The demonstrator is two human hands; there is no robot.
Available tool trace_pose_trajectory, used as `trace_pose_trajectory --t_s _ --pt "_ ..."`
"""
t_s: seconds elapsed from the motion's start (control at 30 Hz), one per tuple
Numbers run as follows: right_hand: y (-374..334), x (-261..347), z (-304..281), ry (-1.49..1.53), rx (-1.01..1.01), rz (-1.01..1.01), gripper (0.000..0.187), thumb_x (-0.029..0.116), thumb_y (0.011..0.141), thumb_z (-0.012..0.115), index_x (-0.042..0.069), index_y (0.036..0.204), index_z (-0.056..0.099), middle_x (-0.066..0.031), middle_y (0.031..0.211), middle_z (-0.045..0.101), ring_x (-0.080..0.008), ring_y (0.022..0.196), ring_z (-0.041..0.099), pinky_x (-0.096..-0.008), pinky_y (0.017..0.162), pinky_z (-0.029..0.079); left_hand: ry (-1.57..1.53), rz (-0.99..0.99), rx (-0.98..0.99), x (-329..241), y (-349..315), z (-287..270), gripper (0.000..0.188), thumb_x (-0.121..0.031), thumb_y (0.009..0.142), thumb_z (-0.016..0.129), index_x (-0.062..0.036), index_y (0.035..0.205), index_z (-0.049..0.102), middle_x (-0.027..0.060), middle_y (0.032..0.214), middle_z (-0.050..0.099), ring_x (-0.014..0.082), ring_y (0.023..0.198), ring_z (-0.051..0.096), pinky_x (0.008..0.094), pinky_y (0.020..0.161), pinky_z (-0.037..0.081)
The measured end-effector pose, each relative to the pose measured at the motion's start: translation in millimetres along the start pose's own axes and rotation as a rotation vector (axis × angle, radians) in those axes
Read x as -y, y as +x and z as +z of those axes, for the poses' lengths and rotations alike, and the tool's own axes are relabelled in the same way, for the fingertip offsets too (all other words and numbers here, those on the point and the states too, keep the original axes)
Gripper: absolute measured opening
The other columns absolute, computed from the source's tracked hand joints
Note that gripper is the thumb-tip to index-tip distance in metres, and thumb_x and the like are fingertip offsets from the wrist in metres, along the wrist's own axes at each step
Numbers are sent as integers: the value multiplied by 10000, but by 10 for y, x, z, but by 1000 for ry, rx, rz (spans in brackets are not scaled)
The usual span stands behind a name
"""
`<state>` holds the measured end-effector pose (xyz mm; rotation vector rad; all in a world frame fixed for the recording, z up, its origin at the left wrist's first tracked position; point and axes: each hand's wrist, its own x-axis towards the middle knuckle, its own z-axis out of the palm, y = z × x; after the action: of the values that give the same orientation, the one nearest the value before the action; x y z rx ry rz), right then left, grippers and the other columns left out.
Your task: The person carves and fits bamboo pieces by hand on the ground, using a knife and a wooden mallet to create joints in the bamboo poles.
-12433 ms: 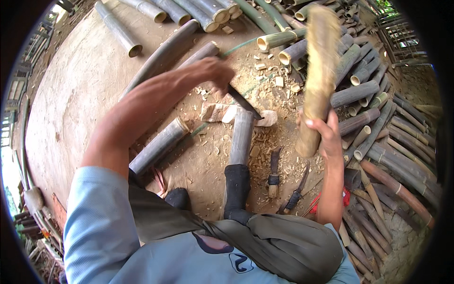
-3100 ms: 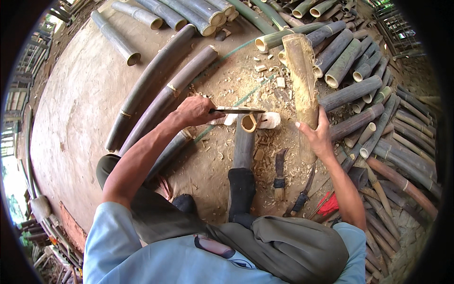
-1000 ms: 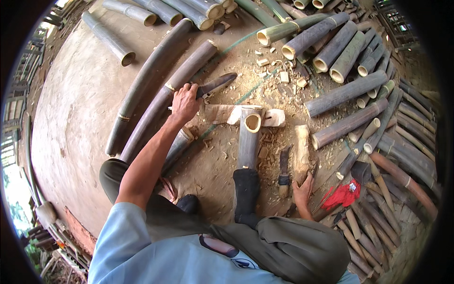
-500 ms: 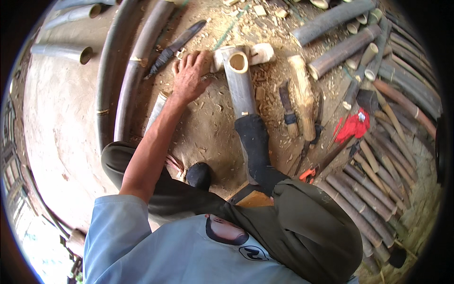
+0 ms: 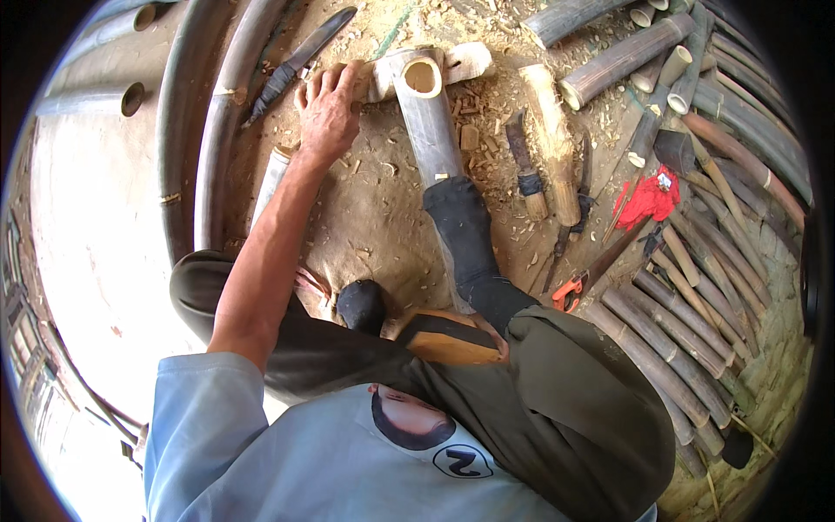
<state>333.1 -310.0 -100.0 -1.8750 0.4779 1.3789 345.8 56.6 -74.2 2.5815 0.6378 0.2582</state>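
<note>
My left hand lies at the left end of a pale wooden block, fingers spread and slightly bent, palm down. Whether it presses on the block or only rests beside it is hard to see. Across the block leans a grey bamboo tube, its cut, hollow end facing up. My foot in a dark sock bears on the tube's near part. My right hand is out of the picture.
Left of my hand lies a long knife with a wrapped handle. Right of the tube are a short blade, a rough wooden club and an orange-handled saw. Bamboo pieces are heaped at right; long poles stretch along the left.
The whole view has shifted, so everything sits a little higher and further left. My left hand stays at the block's left end. More of the yellowish wood between my legs shows.
</note>
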Motion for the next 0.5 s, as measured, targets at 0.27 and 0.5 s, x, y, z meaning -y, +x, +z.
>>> trace_pose_trajectory --t_s 0.27,0.5 --pt "-346 -281 -443 -205 29 -10 355 232 886 678 18 1159 603 -202 928 686 -339 897 680 -425 804 514 -38 -36 -35 14 13 75 739 25 704 653 -186 1395 496 100 1379 514 317 1349 409 501 1117 278" --pt "-748 -387 -1229 -542 -10 -275 370 253 897 670 18 1175 605 -204 925 701 -339 898 691 -424 800 518 -84 -88 51 24 -2 -33 818 -39 679 711 -174 1442 452 124 1442 485 348 1372 397 488 1160 283"
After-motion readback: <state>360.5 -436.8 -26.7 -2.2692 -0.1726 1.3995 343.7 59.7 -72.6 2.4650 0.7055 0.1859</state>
